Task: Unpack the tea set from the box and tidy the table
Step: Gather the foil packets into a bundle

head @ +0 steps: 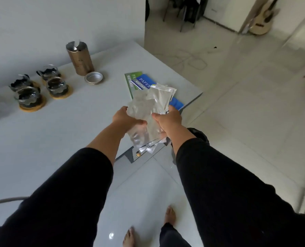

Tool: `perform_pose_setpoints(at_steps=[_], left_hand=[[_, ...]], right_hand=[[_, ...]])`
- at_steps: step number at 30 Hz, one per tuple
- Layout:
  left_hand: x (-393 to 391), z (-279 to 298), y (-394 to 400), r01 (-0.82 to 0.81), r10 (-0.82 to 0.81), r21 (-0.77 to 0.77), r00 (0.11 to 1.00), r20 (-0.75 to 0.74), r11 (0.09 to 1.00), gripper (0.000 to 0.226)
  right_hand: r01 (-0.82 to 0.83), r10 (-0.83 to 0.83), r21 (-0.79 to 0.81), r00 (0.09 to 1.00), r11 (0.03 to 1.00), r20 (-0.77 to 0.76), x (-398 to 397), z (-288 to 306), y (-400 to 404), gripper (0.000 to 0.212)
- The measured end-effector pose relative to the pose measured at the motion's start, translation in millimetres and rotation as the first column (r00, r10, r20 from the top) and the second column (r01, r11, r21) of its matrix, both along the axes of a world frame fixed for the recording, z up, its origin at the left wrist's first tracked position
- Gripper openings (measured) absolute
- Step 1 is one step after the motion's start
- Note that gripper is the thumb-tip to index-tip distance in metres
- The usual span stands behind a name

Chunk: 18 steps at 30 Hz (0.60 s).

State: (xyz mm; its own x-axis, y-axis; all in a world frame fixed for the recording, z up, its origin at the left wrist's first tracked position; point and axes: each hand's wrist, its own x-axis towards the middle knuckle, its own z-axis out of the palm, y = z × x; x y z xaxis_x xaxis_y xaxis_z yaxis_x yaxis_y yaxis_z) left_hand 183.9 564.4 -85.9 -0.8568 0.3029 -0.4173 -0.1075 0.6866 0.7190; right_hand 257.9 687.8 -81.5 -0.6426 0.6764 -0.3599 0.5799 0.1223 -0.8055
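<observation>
Both the left hand (124, 117) and right hand (169, 120) have their grip clamped on a bundle of silver foil packets (148, 111), held over the bench (59, 131) corner, well apart from the four tea cups (39, 86) on coasters.

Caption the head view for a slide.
Both hands, left and right, hold silver foil packets above the table's corner beside four tea cups.

A bundle of foil pouches (149, 111) is held between the left hand (124, 118) and right hand (169, 120) above the table (59, 132) edge. Paper packs (141, 82) lie behind it. Four cups on coasters (39, 86) are grouped far left, with a canister (79, 57) behind them and its lid (93, 77) just before the canister.
</observation>
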Motion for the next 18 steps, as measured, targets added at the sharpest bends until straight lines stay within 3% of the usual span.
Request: perform_pose_setpoints(at_steps=[2, 6, 12, 18], left_hand=[[14.3, -3.1, 41.2, 0.072, -0.072, -0.004, 0.997, 0.003, 0.997, 0.089], [41.0, -23.4, 124.7, 0.158, -0.158, 0.024, 0.987, 0.030, 0.987, 0.086], [65.0, -82.0, 235.8, 0.264, -0.256, -0.071, 0.960, 0.115, 0.962, 0.091], [70.6, -147.3, 297.0, 0.261, -0.222, -0.179, 0.951, 0.214, 0.949, 0.062]], right_hand=[[0.079, -0.079, 0.004, 0.997, 0.997, -0.005, 20.8, -2.2, 36.7, 0.060], [0.166, -0.165, -0.006, 0.985, 0.986, 0.059, 54.8, -18.5, 110.3, 0.077], [0.242, -0.229, -0.055, 0.957, 0.969, 0.181, 83.6, -71.8, 209.9, 0.075], [0.306, -0.254, -0.124, 0.913, 0.944, 0.321, 92.2, -141.7, 264.0, 0.072]])
